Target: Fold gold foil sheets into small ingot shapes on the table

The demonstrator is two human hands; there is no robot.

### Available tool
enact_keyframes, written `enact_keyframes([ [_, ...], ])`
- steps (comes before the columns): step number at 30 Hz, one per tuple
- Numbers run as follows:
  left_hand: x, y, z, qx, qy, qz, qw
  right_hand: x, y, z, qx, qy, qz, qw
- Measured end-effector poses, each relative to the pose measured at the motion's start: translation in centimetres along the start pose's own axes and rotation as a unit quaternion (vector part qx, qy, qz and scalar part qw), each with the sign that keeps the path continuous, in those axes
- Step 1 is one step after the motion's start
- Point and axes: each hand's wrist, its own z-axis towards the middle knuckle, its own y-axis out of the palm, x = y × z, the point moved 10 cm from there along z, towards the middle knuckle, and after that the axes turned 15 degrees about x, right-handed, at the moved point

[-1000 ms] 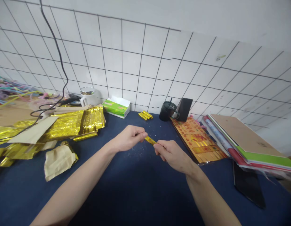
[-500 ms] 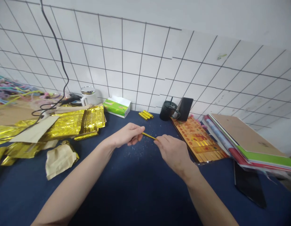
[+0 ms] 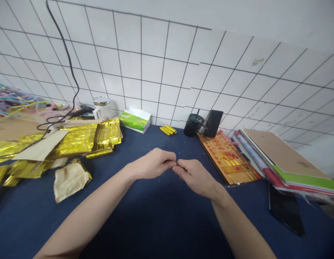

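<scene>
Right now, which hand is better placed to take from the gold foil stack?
Probably the left hand: it is on the same side as the gold foil stack and closer to it. The right hand is farther away, next to the printed gold-and-red sheet.

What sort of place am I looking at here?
Probably a craft workspace, at home or in a small workshop: a pile of gold foil lies on a dark blue table, with small gold bars nearby and a heap of colored craft strands farther left.
</scene>
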Motion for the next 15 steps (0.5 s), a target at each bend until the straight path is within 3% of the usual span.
enact_keyframes([
  [5,-0.5,-2.1,0.1,0.047,0.003,-0.024,0.999,0.5,-1.1,-0.2,-0.011,0.017,0.008,1.0],
  [9,-1.5,-3.5,0.1,0.074,-0.033,-0.039,0.996,0.8,-2.2,-0.2,0.014,0.013,-0.004,1.0],
  [15,-3.7,-3.1,0.3,0.059,-0.099,-0.123,0.986,-0.5,-2.9,-0.3,0.084,-0.073,-0.146,0.983],
])
